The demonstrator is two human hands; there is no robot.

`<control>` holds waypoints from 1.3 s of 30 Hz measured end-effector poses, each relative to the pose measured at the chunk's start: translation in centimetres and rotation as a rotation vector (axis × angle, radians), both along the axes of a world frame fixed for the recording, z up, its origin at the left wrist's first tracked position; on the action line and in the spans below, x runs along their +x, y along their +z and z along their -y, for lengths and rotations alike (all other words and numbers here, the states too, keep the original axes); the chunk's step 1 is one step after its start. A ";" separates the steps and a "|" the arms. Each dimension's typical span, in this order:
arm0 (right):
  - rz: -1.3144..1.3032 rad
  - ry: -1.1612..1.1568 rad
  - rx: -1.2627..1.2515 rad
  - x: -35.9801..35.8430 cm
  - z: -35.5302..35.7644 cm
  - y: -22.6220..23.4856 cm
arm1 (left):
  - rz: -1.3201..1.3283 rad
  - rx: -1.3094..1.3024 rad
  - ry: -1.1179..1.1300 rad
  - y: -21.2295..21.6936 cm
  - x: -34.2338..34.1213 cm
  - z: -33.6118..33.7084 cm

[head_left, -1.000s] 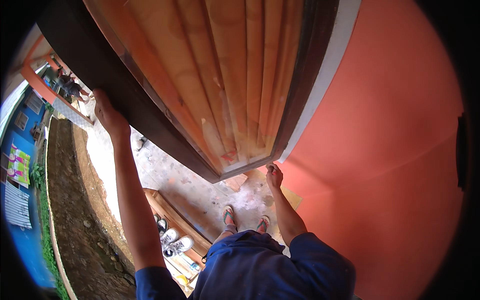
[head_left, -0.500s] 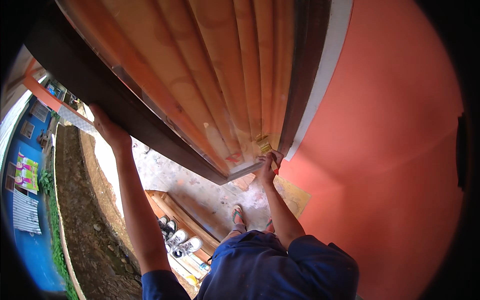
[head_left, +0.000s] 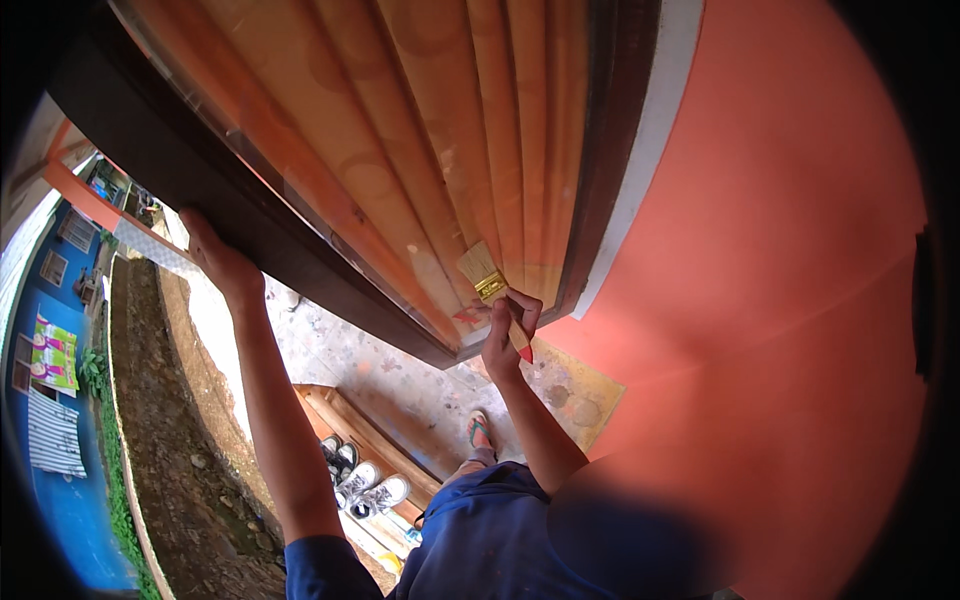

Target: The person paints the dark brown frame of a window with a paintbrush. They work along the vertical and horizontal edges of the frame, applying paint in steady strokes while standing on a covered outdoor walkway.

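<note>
My right hand (head_left: 505, 335) is shut on a paintbrush (head_left: 490, 290) with pale bristles, a brass ferrule and a wooden handle tipped red. Its bristles rest against the lower part of a glass pane with an orange curtain (head_left: 420, 130) behind it. The pane sits in a dark brown window frame (head_left: 300, 255). My left hand (head_left: 222, 262) presses flat against the outer edge of that frame, arm stretched up. My feet in sandals (head_left: 480, 432) stand on the concrete below.
An orange wall (head_left: 780, 300) with a white strip (head_left: 640, 170) runs along the right. Below lie a wooden bench (head_left: 345, 420), pairs of sneakers (head_left: 365, 485) and a brown mat (head_left: 575, 395). Bare earth (head_left: 170, 440) and blue buildings (head_left: 50, 350) are at left.
My right hand has risen from the frame's bottom corner and now holds the brush against the pane. My left hand has slid along the frame's edge.
</note>
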State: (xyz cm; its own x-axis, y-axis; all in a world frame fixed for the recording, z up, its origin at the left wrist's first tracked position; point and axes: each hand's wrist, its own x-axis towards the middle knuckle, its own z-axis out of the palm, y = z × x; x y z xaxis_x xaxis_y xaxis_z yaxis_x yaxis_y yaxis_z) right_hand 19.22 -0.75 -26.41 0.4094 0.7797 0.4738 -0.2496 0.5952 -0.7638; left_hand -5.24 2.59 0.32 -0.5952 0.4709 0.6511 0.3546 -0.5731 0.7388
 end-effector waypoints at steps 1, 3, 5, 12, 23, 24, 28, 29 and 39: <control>0.044 -0.038 -0.073 -0.5 -0.9 -4.3 | 0.013 -0.002 -0.013 0.1 0.5 0.2; 0.092 -0.059 -0.140 -1.6 -1.5 -11.7 | -0.022 0.005 -0.022 0.6 0.6 0.6; 0.023 -0.058 -0.356 -1.6 -0.9 -16.3 | -0.108 0.012 -0.022 0.2 0.1 0.2; -0.065 0.077 -0.604 -4.0 -0.9 -13.3 | -0.062 -0.014 -0.117 0.1 -0.3 0.1; -0.116 -0.065 -0.060 -10.1 -0.1 -6.6 | -0.019 0.069 -0.189 0.0 -0.3 -1.1; -0.099 -0.135 -0.121 -10.3 -0.4 -10.5 | -0.056 0.077 -0.186 0.1 -0.5 -1.7; -0.359 -0.395 -0.555 -9.5 -1.7 -20.5 | -0.155 0.104 -0.233 0.0 -1.8 -4.6; 0.184 -0.600 -0.977 -9.0 -2.0 -21.9 | -0.147 0.117 -0.267 0.2 -2.0 -5.2; -0.246 -0.414 -0.031 -9.5 -3.0 -1.6 | -0.096 0.100 -0.365 0.7 -2.1 -6.7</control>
